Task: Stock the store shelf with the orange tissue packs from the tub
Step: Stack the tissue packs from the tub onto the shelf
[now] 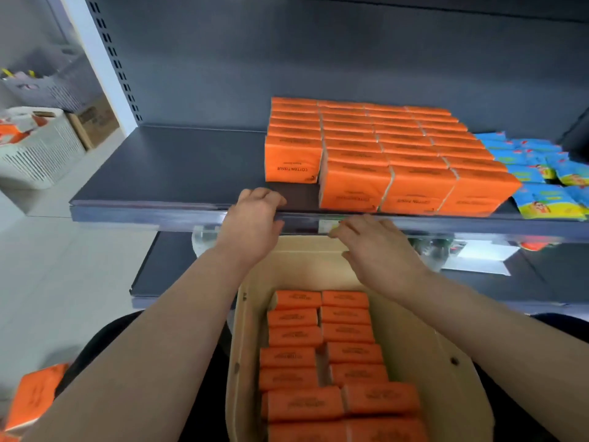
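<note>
Where the dark grey shelf [165, 167] ends at its front lip, the left hand [255, 218] rests with its fingers loosely bent over the edge, holding no pack. The right hand [379, 250] hangs just beside it, lower, in front of the lip and above the far rim of the tub [414, 330]. Its fingers are spread, nearly straight and empty.

On the shelf the orange tissue packs [382, 148] stand on edge in four tight rows running front to back. Three rows reach almost to the lip. The leftmost row sits further back, leaving a bare strip right ahead of the left hand. Blue packets [535, 167] lie jumbled against the right side of the orange block.

Below the forearms the tan tub holds more of the stock, the tub packs [318, 362], lying in two columns — the end nearest the shelf is bare. A lower shelf [178, 260] shows behind the tub. A loose orange pack [35, 393] lies at the bottom left corner, blurred. Far left, a white slatted basket [41, 154] stands on the floor with a cardboard box [95, 122] just behind it.
</note>
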Demonstrator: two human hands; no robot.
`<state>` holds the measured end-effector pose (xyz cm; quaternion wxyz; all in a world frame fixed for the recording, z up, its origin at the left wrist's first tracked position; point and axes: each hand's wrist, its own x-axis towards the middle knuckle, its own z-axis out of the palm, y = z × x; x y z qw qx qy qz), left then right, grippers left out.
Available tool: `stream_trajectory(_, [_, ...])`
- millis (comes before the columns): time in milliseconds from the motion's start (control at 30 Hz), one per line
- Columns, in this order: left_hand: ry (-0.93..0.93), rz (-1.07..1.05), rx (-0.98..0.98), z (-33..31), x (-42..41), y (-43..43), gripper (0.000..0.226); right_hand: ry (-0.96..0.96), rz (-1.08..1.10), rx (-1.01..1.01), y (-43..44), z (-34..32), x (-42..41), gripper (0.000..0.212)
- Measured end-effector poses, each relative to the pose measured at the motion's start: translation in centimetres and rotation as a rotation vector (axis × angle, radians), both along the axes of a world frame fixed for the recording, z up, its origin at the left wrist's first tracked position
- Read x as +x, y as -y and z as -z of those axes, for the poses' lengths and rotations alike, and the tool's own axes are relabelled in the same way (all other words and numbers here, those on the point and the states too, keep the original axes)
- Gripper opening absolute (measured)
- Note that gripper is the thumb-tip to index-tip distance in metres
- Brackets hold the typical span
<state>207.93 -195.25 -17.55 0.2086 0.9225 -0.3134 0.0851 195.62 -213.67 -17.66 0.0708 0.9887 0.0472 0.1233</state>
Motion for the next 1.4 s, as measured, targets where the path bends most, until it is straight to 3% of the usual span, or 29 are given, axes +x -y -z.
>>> stream_trajectory(100, [-0.061, 0.088, 0.003, 1.2, -2.9, 0.4, 0.033, -0.157, 0.021, 0.035, 0.4, 2.3, -5.0, 0.039])
stream_trajectory(233, [-0.113, 0.182, 0.190, 4.0, -7.0, 0.5, 0.031, -0.443, 0.057, 0.216, 1.0, 5.0, -8.5, 0.036])
stream_trajectory(300, [-0.243, 0.227, 0.250, 5.7, -8.9, 0.5, 0.028, -0.577, 0.034, 0.314, 0.7, 6.2, -9.2, 0.038])
stream_trajectory(400, [-0.396, 0.298, 0.346, 8.2, -11.0, 0.4, 0.029, -0.707, -0.014, 0.312, -0.1, 7.7, -9.9, 0.045])
stream_trajectory(567, [-0.471, 0.278, 0.337, 10.0, -12.6, 0.1, 0.030, -0.809, 0.017, 0.276, -0.3, 8.5, -10.4, 0.053])
stream_trajectory(733, [-0.532, 0.246, 0.334, 10.4, -12.9, 0.1, 0.029, -0.738, 0.089, 0.304, 0.2, 9.4, -9.7, 0.035])
stream_trajectory(800, [-0.568, 0.259, 0.380, 10.5, -13.0, 0.1, 0.031, -0.759, 0.095, 0.289, 0.5, 9.6, -9.5, 0.039])
stream_trajectory(900, [-0.714, 0.277, 0.453, 10.8, -13.2, -0.1, 0.044, -0.823, 0.090, 0.238, 0.6, 10.0, -9.6, 0.045])
stream_trajectory(1067, [-0.820, 0.283, 0.595, 10.9, -13.2, -0.3, 0.066, -0.817, 0.111, 0.210, 0.4, 9.8, -9.8, 0.029])
stream_trajectory(1233, [-0.734, 0.250, 0.556, 10.5, -13.2, -0.1, 0.040, -0.695, 0.139, 0.166, 0.1, 8.7, -9.8, 0.028])
stream_trajectory(1400, [-0.700, 0.265, 0.618, 10.6, -13.0, -0.1, 0.056, -0.513, 0.168, 0.141, 0.3, 7.6, -9.6, 0.031])
